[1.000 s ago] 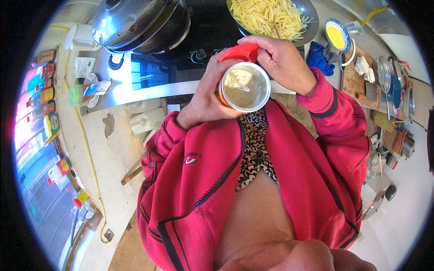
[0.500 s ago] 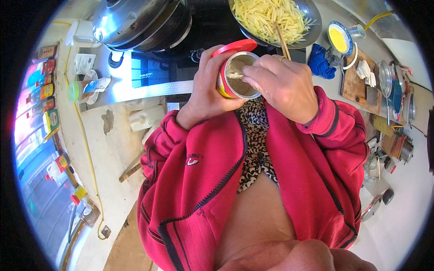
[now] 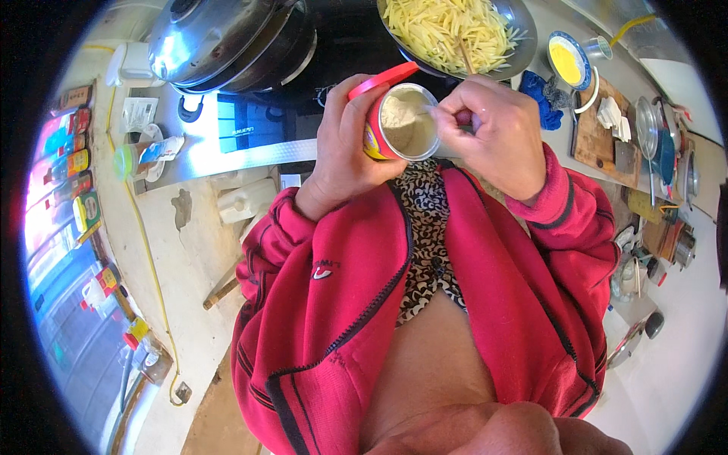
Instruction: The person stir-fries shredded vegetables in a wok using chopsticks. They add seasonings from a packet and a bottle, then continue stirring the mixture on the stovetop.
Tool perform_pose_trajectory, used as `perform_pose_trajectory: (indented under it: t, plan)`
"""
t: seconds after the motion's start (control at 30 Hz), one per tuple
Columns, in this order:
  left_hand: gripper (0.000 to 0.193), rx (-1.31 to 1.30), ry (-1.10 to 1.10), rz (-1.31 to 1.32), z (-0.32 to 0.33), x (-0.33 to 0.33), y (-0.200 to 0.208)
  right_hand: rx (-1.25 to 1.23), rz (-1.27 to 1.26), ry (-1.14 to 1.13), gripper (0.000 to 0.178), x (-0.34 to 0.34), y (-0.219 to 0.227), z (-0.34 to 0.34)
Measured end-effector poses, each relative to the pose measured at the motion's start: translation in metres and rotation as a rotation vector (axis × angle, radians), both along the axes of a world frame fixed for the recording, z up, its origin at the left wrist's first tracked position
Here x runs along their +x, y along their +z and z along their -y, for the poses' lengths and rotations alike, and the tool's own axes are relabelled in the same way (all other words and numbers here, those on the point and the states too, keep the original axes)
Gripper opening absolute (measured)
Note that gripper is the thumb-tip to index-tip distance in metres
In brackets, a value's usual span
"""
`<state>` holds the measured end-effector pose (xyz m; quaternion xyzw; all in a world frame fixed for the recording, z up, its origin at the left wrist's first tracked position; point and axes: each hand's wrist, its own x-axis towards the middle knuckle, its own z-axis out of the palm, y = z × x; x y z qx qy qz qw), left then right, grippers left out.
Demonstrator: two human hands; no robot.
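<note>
My left hand is wrapped around a red-and-yellow can, tilted so its mouth shows. The red lid stands flipped back at the rim. Pale powder lies inside. At the can's mouth, my right hand is closed on a small spoon; its thin pale handle runs from the fingers toward a raised heap of powder. Most of the spoon is hidden. Beyond the hands, a pan holds pale yellow strips, with a wooden chopstick-like stick leaning in them.
A large lidded pot stands at the far left on the black cooktop. To the right are a bowl of yellow liquid, a blue cloth and a wooden cutting board. Several bottles line the left side.
My right hand has drawn back to the right and curled up, out of the can's mouth. Light powder now heaps near the opening. The can has barely shifted.
</note>
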<state>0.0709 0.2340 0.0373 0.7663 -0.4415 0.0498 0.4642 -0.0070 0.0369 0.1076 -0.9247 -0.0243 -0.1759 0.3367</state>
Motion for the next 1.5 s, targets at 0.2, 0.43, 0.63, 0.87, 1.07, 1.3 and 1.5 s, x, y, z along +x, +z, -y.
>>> perform_pose_trajectory:
  t: [0.2, 0.43, 0.63, 0.87, 1.07, 1.3, 1.5]
  plan:
    - [0.086, 0.012, 0.026, 0.034, 0.003, 0.002, 0.0, 0.343, -0.226, -0.137, 0.014, 0.003, -0.018, 0.007]
    - [0.086, 0.023, 0.057, -0.033, 0.005, 0.002, 0.0, 0.86, -0.31, -0.145, 0.013, 0.007, -0.024, 0.034]
    - [0.088, 0.031, 0.062, -0.059, 0.009, 0.005, -0.003, 1.0, -0.35, -0.215, 0.014, 0.006, -0.015, 0.055]
    - [0.089, 0.004, 0.083, -0.143, 0.01, 0.0, -0.003, 0.772, 0.067, -0.422, 0.019, 0.039, 0.001, 0.13]
    - [0.091, 0.022, 0.106, -0.155, 0.007, -0.004, -0.004, 0.481, 0.139, -0.579, 0.016, 0.08, -0.017, 0.165]
    - [0.094, 0.038, 0.151, -0.154, 0.008, -0.009, -0.001, 0.456, 0.144, -0.572, 0.023, 0.103, -0.028, 0.211]
    - [0.093, 0.054, 0.194, -0.154, 0.011, -0.011, -0.004, -0.291, 0.052, -0.577, 0.02, 0.091, -0.016, 0.178]
